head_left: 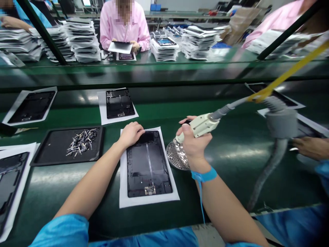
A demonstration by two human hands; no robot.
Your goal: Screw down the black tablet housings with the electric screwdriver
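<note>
On a white sheet (123, 202) in front of me lies a black tablet housing (140, 164) with a pale strip along its middle and a small circuit board near its lower edge. My left hand (131, 133) is closed at its upper left edge, fingers curled and fingertips partly hidden. To the right, my right hand (194, 142) wraps around a cream electric screwdriver (204, 125), its cable running up and right. Below the tool is a round metal screw plate (177, 156) with many small holes, partly covered by that hand. A blue wrist strap (205, 175) circles my right wrist.
A black tray (51, 145) of small loose parts stands left. More tablet housings on sheets lie behind (120, 103) and at left (12, 178). A grey hose (276, 164) hangs right, near a co-worker's hand (312, 147). A person in pink (125, 24) sits opposite among stacks.
</note>
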